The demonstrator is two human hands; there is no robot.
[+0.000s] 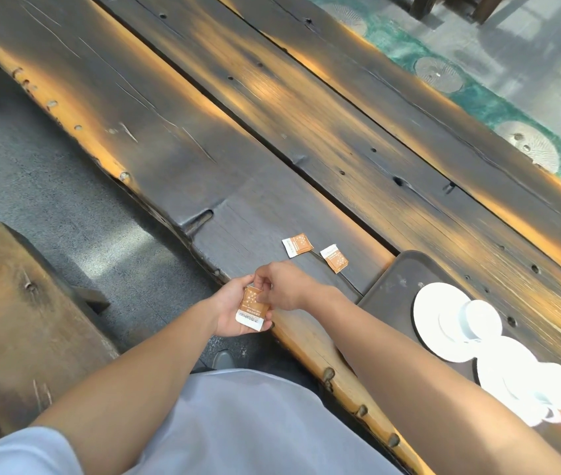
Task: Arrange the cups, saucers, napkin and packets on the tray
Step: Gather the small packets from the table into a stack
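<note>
Orange packet (pixel 253 308) lies in the left hand (pixel 234 311), off the table's (pixel 203 159) near edge; the right hand (pixel 280 286) pinches its top. Two packets (pixel 297 245) (pixel 334 259) wait near the tray's (pixel 392 286) corner. Gather all, then lay them flat beside the cups (pixel 479 318).

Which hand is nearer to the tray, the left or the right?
Right. The right hand is closer to the tray, on its left; the left hand, holding a packet, is farther left.
</note>
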